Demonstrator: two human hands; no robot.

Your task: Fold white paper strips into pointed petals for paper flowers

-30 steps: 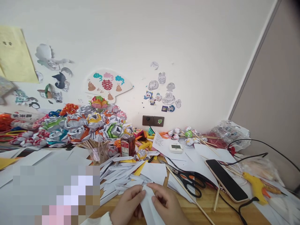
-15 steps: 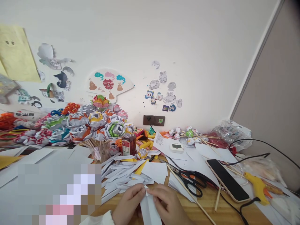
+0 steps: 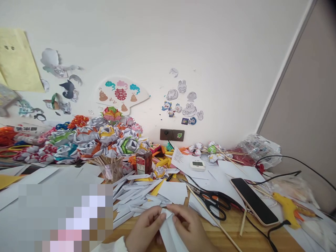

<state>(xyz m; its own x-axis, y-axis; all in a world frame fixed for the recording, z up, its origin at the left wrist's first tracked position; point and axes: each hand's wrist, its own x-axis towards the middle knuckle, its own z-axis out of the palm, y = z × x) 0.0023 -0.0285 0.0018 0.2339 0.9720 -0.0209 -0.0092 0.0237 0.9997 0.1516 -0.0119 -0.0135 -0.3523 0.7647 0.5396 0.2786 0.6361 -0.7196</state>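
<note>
A folded strip of white paper [image 3: 170,229] hangs between my two hands at the bottom middle, just above the wooden table [image 3: 220,241]. My left hand [image 3: 148,224] pinches its upper left edge between thumb and fingers. On the other side my right hand [image 3: 190,225] grips the top right corner, thumb in front and fingers behind. A crease runs lengthwise down the paper, and its lower end leaves the picture. Right beyond my hands lies a heap of folded white paper strips [image 3: 139,199] with some yellow among them.
Black scissors [image 3: 212,204], a wooden stick [image 3: 214,218], a phone [image 3: 254,201] and a yellow glue gun [image 3: 286,210] lie to the right. A red-labelled bottle [image 3: 144,162] and a holder of sticks [image 3: 109,169] stand behind the strips. Folded paper flowers [image 3: 107,134] pile against the wall.
Both thumbs have shifted on the paper's top end, and the strip now tilts more, its lower part swung right. The top looks opened wider between my fingers.
</note>
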